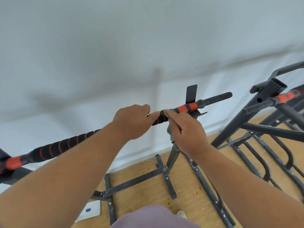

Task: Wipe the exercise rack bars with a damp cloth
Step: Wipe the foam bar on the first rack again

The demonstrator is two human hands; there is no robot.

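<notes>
A long black bar (65, 145) with red spiral stripes and orange-red bands runs from the lower left up to the right, resting on a dark metal rack stand (174, 155). My left hand (131, 122) grips the bar near its middle, fingers curled over the top. Just to its right, my right hand (187, 130) holds a grey-green cloth (170, 131) against the bar, thumb and fingers on the padded grip. Part of the cloth hangs below the bar; the rest is hidden under my hand.
A second rack frame (266, 102) with another bar (283, 97) stands at the right. Dark steel base legs (134, 181) spread across the wooden floor (189, 191). A white wall (115, 46) lies close behind. A white box (92, 211) sits on the floor at lower left.
</notes>
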